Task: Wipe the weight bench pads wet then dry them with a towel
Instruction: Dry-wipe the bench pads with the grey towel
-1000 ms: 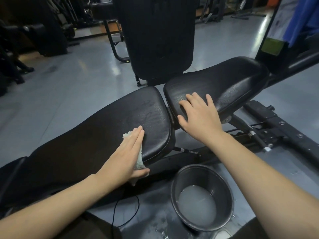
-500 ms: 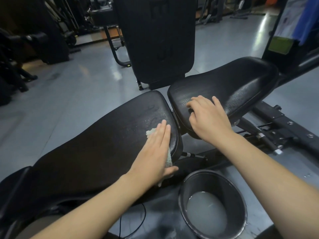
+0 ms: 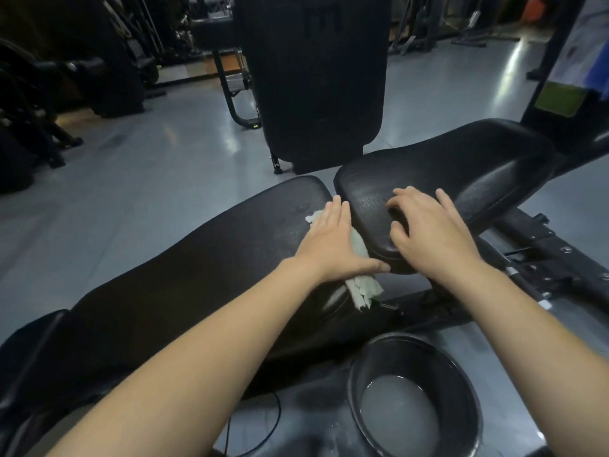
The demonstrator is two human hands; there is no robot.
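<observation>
A long black bench pad point(image 3: 204, 268) stretches from lower left to the centre. Beside it on the right lies the shorter black seat pad point(image 3: 461, 173). My left hand point(image 3: 329, 245) lies flat with straight fingers on a white cloth point(image 3: 359, 252), pressing it against the right end of the long pad, at the gap between the pads. One end of the cloth hangs over the pad's edge. My right hand point(image 3: 431, 235) rests on the near end of the seat pad, fingers bent over its surface, holding nothing. The long pad shows a wet sheen near the cloth.
A dark metal basin point(image 3: 461, 377) with cloudy water stands on the floor below the seat pad. The bench's black steel frame point(image 3: 543, 255) runs to the right. A tall black machine point(image 3: 313, 80) stands behind the bench. A thin cable point(image 3: 273, 423) lies on the grey floor.
My left hand has slid the cloth rightward along the long pad to its end by the gap. My right hand has stayed on the seat pad, its fingers now more bent.
</observation>
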